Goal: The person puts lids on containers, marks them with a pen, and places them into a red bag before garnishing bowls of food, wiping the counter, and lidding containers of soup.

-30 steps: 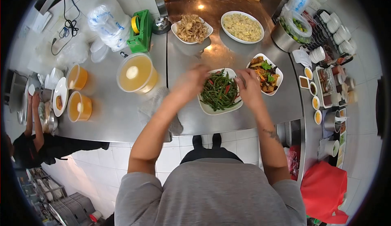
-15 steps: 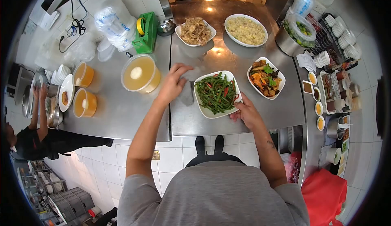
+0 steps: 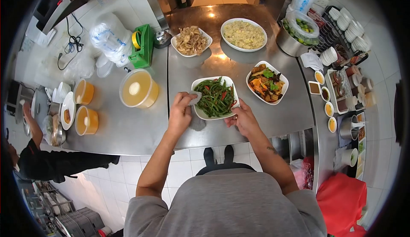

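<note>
A square white bowl (image 3: 213,117) of green beans with red chilli pieces is in front of me at the counter's near side. My right hand (image 3: 244,119) grips its lower right corner, thumb by the rim. At the left rim, my left hand (image 3: 181,112) pinches a small pale grey cloth or tissue (image 3: 195,98) that touches the bowl's edge. Right of the beans stands a white bowl of mixed vegetables (image 3: 267,83) with a green leaf garnish. Farther back are a bowl of brown shredded food (image 3: 191,40) and an oval dish of fried rice (image 3: 244,33).
Tubs of yellowish liquid (image 3: 139,88) stand on the left counter near a green tape dispenser (image 3: 141,47). Sauce dishes (image 3: 328,109) and a steel pot of limes (image 3: 291,42) are on the right. Another person in black (image 3: 47,158) works at far left.
My left hand has come down and right to the bowl's left rim, with the pale cloth in its fingers. My right hand still holds the bowl, and the camera view has shifted slightly.
</note>
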### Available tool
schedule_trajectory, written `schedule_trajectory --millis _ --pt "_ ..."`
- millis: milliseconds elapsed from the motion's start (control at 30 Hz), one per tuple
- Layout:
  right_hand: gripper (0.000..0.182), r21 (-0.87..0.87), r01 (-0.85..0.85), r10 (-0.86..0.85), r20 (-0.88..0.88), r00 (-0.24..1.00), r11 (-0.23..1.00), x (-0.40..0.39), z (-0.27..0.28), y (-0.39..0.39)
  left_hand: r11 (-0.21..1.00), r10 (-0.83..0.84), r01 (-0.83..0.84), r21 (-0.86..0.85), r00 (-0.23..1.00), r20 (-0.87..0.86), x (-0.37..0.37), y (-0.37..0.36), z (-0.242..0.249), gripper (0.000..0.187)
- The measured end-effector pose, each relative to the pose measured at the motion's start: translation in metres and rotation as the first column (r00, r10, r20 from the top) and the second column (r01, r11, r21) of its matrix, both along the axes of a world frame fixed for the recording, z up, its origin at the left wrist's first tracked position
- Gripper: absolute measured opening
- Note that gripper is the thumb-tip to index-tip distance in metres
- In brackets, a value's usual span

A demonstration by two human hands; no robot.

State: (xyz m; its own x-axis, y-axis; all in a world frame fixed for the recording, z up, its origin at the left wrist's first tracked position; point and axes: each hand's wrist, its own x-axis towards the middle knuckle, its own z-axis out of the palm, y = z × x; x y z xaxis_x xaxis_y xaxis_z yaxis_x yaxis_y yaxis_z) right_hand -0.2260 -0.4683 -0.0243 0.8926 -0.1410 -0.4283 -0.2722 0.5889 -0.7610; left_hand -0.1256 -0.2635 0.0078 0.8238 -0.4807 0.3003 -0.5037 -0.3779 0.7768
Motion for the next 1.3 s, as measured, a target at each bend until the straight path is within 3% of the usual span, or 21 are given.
schedule_trajectory --millis 33,133,167,267,300,400,500,567,600,633,700,767,833,933,1033,1167,1267,1300 --pt "0.04 -0.001 0.009 -0.009 -0.005 1.0 1.0 0.002 0.001 -0.002 0.996 -0.057 0.06 -0.07 0.997 0.054 0.01 0.003 0.001 0.042" --pt "0.039 -0.004 0.042 -0.042 -0.001 0.999 0.999 0.011 0.001 -0.009 0.92 0.03 -0.203 -0.334 0.888 -0.459 0.023 0.008 0.012 0.042" --pt "0.039 -0.005 0.056 -0.056 0.012 0.998 0.998 0.016 -0.002 -0.008 0.914 0.012 -0.195 -0.355 0.888 -0.46 0.027 0.006 0.016 0.04" --pt "0.038 -0.033 0.108 -0.108 0.011 0.994 0.994 0.035 -0.009 -0.003 0.99 0.038 -0.08 -0.117 0.946 -0.322 0.023 -0.007 0.006 0.038" --pt "0.037 -0.046 0.118 -0.117 0.024 0.993 0.992 0.042 -0.01 -0.002 0.998 0.046 -0.043 -0.037 0.995 0.085 0.028 -0.011 -0.023 0.035" --pt "0.038 -0.048 0.157 -0.154 0.049 0.987 0.986 0.064 -0.019 -0.003 0.972 0.042 -0.104 -0.213 0.959 -0.279 0.005 -0.019 -0.022 0.033" --pt "0.038 -0.08 0.157 -0.158 -0.012 0.987 0.984 0.086 -0.024 -0.003 0.974 -0.038 -0.052 -0.219 0.922 -0.386 -0.016 -0.034 -0.014 0.03" --pt "0.04 -0.259 0.095 -0.087 0.04 0.995 0.961 0.099 -0.036 -0.005 0.963 -0.017 -0.087 -0.254 0.924 -0.382 -0.021 -0.05 -0.011 0.03" --pt "0.041 -0.357 0.134 -0.073 0.181 0.981 0.924 0.102 -0.045 -0.006 0.956 -0.023 -0.091 -0.278 0.924 -0.381 -0.022 -0.061 -0.012 0.03" --pt "0.042 -0.456 0.183 -0.039 0.307 0.951 0.871 0.096 -0.052 -0.01 0.968 -0.009 -0.059 -0.246 0.964 -0.265 -0.018 -0.068 -0.02 0.03" --pt "0.042 -0.573 0.084 0.077 0.251 0.965 0.815 0.055 -0.019 -0.024 0.983 -0.004 -0.015 -0.183 0.995 -0.103 -0.01 -0.078 -0.029 0.031" --pt "0.039 -0.674 0.33 -0.025 0.42 0.907 0.661 0.002 -0.002 -0.034 0.993 0.002 -0.008 -0.121 0.999 -0.048 -0.005 -0.086 -0.026 0.031" --pt "0.044 -0.717 0.518 -0.435 0.324 0.84 0.466 -0.035 -0.017 -0.048 0.997 0.043 -0.044 -0.064 0.999 -0.023 -0.001 -0.096 -0.022 0.031" --pt "0.045 -0.778 0.543 -0.741 0.156 0.653 0.315 -0.047 -0.055 -0.093 0.988 -0.014 0.006 -0.157 0.998 -0.054 -0.006 -0.123 -0.007 0.033" --pt "0.05 -0.26 0.601 -0.613 0.046 0.789 0.755 -0.032 -0.003 -0.09 0.972 -0.13 0.108 -0.208 0.987 -0.093 -0.006 -0.141 -0.007 0.037" --pt "0.058 -0.217 0.564 -0.563 0.072 0.823 0.797 -0.008 -0.012 -0.093 0.916 -0.205 0.121 -0.382 0.961 -0.187 -0.019 -0.146 -0.006 0.037" --pt "0.062 -0.13 0.418 -0.419 0.024 0.908 0.899 -0.007 -0.011 -0.096 0.917 -0.306 0.098 -0.387 0.797 -0.521 -0.027 -0.144 -0.004 0.033" --pt "0.06 -0.289 0.408 -0.422 0.015 0.906 0.866 -0.01 -0.016 -0.094 0.889 -0.351 0.084 -0.45 0.758 -0.55 -0.031 -0.146 -0.003 0.032"
